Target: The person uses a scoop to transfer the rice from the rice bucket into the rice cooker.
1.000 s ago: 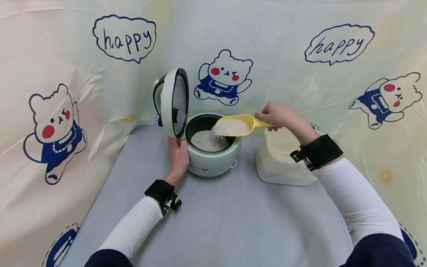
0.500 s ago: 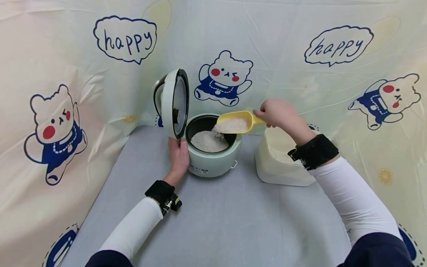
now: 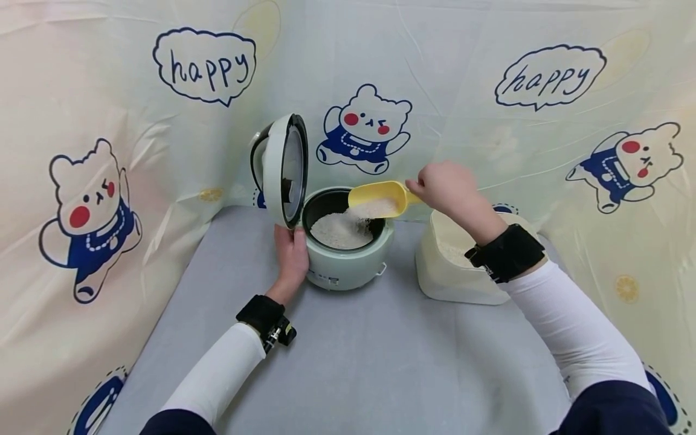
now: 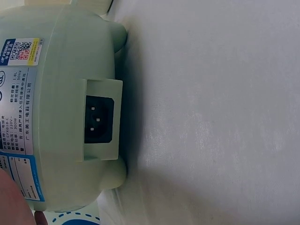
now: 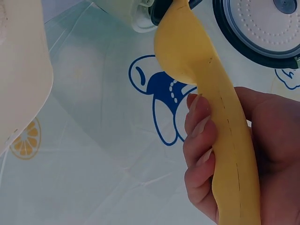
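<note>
A pale green rice cooker (image 3: 348, 269) stands on the table with its lid (image 3: 276, 169) raised on the left. White rice (image 3: 337, 232) lies in its dark inner pot. My right hand (image 3: 448, 190) grips the handle of a yellow scoop (image 5: 229, 136), fingers curled round it in the right wrist view. Over the pot's right rim, the scoop tilts left and rice slides from it. My left hand (image 3: 292, 257) rests against the cooker's left side, below the lid. In the left wrist view only a bit of that hand shows, beside the cooker's labels and power socket (image 4: 99, 119).
A white rice bin (image 3: 457, 281) with rice inside stands right of the cooker, beneath my right forearm. The grey table (image 3: 370, 362) stretches toward me. A printed cloth (image 3: 462, 72) hangs behind it.
My right hand has shifted slightly left and tilted the scoop more. Less rice remains in it. The left hand and cooker have stayed in place.
</note>
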Tool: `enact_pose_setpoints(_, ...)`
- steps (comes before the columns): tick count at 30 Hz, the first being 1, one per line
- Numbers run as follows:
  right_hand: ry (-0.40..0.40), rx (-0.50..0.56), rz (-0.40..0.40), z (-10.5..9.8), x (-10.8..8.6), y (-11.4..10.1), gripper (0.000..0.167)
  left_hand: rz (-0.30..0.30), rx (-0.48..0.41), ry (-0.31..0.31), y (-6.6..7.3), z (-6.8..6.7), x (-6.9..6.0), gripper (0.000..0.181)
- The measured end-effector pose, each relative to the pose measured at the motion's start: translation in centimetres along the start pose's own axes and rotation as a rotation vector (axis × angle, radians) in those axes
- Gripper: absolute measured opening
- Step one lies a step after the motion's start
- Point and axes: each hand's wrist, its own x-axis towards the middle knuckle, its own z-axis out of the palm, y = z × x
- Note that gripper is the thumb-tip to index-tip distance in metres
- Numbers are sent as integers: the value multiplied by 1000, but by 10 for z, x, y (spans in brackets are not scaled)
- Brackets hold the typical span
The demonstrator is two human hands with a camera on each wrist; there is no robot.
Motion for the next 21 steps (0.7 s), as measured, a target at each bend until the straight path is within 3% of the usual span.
enact_pose_setpoints(7,44,7,-44,7,1,-8,54,-18,19,-9,3,-2,-1,53)
enact_pose_setpoints(14,142,13,-99,13,2,-11,49,-57,43,-23,4,-2,-4,53)
enact_pose_setpoints(21,174,33,-87,14,3,-11,42,-56,23,-19,7,-2,-3,53)
